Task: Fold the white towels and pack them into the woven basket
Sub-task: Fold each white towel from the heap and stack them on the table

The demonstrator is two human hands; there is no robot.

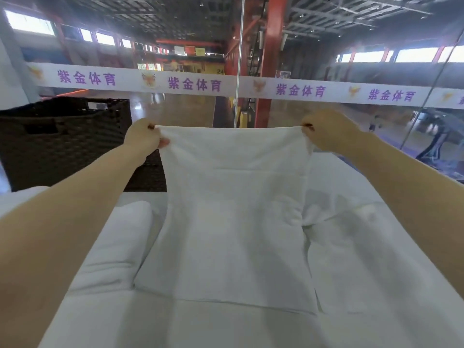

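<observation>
A white towel (231, 222) is stretched out in front of me, its far edge lifted and its near edge lying on the white surface. My left hand (144, 140) pinches the far left corner. My right hand (326, 129) pinches the far right corner. The dark woven basket (62, 141) stands at the far left, just behind my left hand, and its inside is hidden from here. A folded white towel (118, 247) lies under my left forearm, to the left of the held one.
More white cloth (364, 234) lies rumpled on the right of the white-covered table. A glass wall with a white banner (288, 90) of purple lettering runs right behind the table's far edge.
</observation>
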